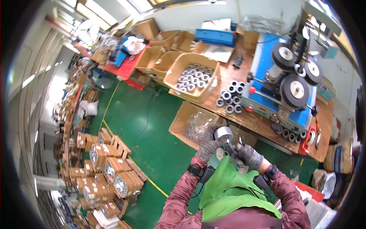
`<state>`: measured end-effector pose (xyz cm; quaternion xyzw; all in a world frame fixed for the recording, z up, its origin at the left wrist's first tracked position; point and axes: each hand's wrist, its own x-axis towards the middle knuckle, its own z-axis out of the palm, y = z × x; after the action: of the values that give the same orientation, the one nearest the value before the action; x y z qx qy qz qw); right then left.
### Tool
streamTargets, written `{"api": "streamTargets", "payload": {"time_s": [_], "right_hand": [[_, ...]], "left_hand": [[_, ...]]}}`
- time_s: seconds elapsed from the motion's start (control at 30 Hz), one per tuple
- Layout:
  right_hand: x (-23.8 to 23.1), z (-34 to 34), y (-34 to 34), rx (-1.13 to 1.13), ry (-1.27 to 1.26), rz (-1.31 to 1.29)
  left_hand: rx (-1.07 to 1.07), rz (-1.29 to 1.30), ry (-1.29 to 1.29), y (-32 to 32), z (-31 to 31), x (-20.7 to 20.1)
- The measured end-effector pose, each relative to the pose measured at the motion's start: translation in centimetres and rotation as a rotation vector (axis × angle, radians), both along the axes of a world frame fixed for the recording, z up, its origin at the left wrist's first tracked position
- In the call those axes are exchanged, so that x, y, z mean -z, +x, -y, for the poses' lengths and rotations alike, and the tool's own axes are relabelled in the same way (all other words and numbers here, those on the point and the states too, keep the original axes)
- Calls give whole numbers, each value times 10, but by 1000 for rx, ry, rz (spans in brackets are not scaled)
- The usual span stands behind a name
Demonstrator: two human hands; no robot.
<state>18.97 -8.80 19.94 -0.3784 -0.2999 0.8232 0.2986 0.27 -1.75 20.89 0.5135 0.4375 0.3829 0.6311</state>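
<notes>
My left hand (207, 145), in a grey knit glove, grips a short silver metal ring (224, 133) that tilts up in front of my green apron (228, 183). My right hand (249, 155), gloved alike, is closed just to the right of the ring and a little lower. A thin light sliver shows between the ring and the right fingers. What those fingers hold is too small to make out. Beyond both hands, on the bench, lie several dark-sided metal rings (230, 95) in a loose pile.
A blue machine (263, 63) with black rollers (293, 91) stands on the wooden bench (263, 129). A carton (209, 63) holds several metal rings. Below the bench edge, another carton (178, 128) contains clear plastic. Stacked boxes (127, 183) stand on the green floor at left.
</notes>
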Motion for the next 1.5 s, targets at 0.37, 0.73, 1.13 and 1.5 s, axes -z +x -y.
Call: {"api": "streamTargets", "payload": {"time_s": [0.37, 0.73, 1.13, 1.5], "right_hand": [[-70, -49, -108, 113, 1343, 542], [-57, -172, -193, 235, 310, 303], [-4, -200, -246, 624, 173, 86], [121, -235, -185, 646, 28, 442]], "left_hand": [[-248, 126, 167, -87, -36, 1], [109, 80, 217, -192, -103, -19], [-260, 327, -16, -210, -105, 29], [-912, -204, -321, -308, -106, 121]]}}
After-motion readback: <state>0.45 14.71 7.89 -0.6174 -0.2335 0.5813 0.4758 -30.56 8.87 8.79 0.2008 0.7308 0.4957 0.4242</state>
